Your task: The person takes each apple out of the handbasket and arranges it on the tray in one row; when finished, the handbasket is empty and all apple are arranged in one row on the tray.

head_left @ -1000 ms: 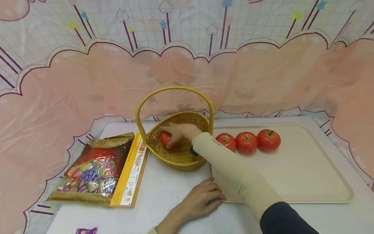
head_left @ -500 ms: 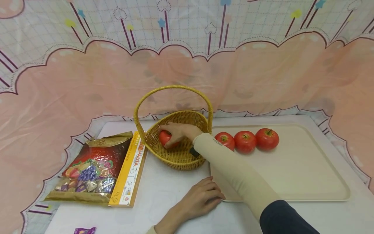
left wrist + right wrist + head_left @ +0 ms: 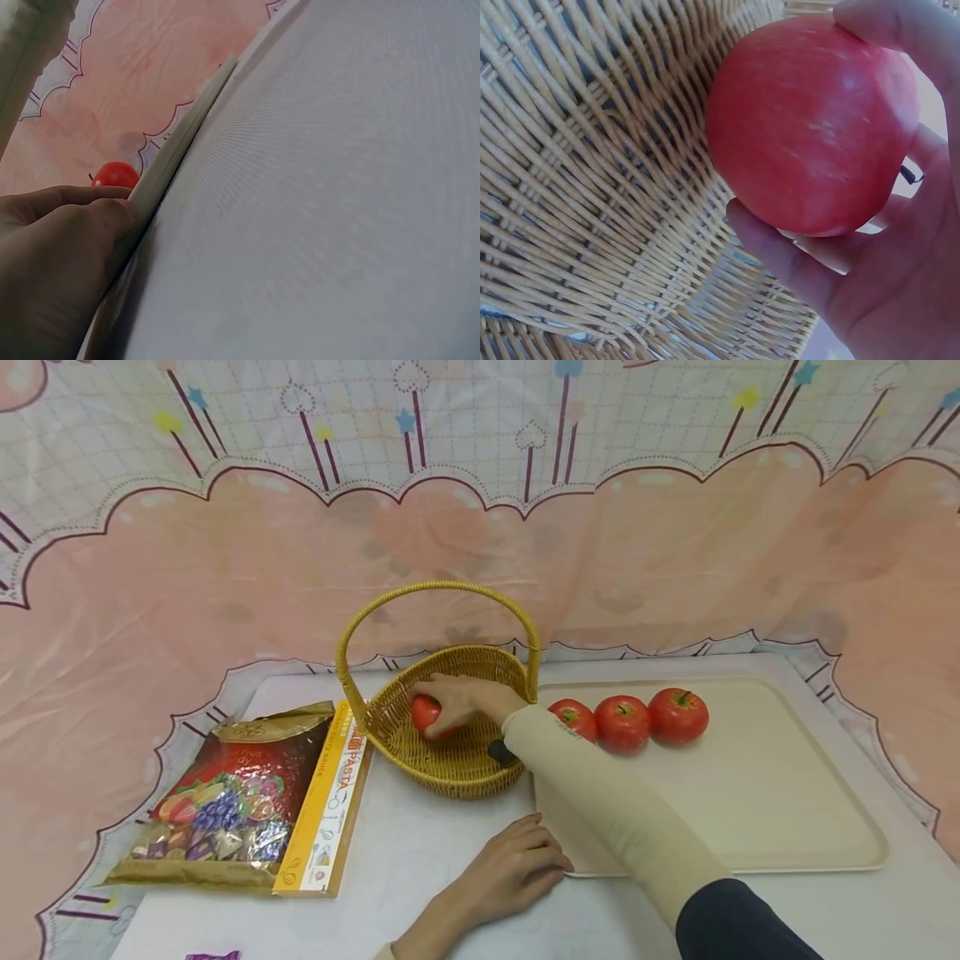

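Note:
In the head view, my right hand (image 3: pixel 468 702) reaches into a yellow wicker basket (image 3: pixel 457 787) with a tall arched handle. It holds a red apple (image 3: pixel 426 714), fingers and thumb round its sides. The right wrist view shows this apple (image 3: pixel 814 124) close to the woven wall (image 3: pixel 615 172), its stem toward the palm. My left hand (image 3: pixel 510 868) rests at the near left corner of a beige tray (image 3: pixel 757 793). In the left wrist view, the thumb and a finger of that hand (image 3: pixel 60 255) touch the tray's rim (image 3: pixel 161 169).
Three more red apples (image 3: pixel 622 724) sit in a row on the tray's back left; my right sleeve partly covers one. Left of the basket lie a pasta box (image 3: pixel 322 810) and a bag of fruit candy (image 3: pixel 225 802). A purple wrapped candy (image 3: pixel 213 956) shows at the bottom edge.
The whole head view has shifted slightly left. My right hand stays in the basket with the apple, and my left hand stays at the tray corner.

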The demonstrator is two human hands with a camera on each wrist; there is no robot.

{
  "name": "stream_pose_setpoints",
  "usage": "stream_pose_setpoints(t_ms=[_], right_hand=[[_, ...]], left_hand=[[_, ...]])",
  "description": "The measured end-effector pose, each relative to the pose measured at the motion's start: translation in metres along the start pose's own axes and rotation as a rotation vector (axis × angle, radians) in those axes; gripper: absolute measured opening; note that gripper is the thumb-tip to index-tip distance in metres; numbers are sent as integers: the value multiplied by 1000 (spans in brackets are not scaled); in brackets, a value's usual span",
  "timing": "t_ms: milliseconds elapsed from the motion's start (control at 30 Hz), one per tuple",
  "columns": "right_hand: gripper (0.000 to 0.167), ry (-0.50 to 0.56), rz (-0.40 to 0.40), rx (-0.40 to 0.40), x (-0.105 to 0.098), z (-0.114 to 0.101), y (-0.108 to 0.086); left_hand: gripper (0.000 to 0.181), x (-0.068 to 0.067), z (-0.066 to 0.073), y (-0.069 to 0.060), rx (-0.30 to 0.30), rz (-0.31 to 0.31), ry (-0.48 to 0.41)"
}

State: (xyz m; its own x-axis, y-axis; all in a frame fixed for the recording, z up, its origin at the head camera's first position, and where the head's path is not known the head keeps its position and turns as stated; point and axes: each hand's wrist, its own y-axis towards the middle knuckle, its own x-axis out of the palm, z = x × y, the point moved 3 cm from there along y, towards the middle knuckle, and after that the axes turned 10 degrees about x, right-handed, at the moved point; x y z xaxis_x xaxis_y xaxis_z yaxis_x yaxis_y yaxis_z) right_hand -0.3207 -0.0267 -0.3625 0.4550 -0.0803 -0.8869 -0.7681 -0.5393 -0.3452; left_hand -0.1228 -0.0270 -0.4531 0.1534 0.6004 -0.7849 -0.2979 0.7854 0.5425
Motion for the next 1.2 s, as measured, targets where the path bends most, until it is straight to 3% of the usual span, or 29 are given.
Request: stream_pose_setpoints(t_ms=[500, 1200], right_hand=[[65, 8, 34, 0, -9, 3, -21], [63, 139, 152, -32, -22, 21, -55]], left_hand=[[8, 0, 0, -2, 7, 14, 28], [8, 0, 0, -2, 0, 14, 16]])
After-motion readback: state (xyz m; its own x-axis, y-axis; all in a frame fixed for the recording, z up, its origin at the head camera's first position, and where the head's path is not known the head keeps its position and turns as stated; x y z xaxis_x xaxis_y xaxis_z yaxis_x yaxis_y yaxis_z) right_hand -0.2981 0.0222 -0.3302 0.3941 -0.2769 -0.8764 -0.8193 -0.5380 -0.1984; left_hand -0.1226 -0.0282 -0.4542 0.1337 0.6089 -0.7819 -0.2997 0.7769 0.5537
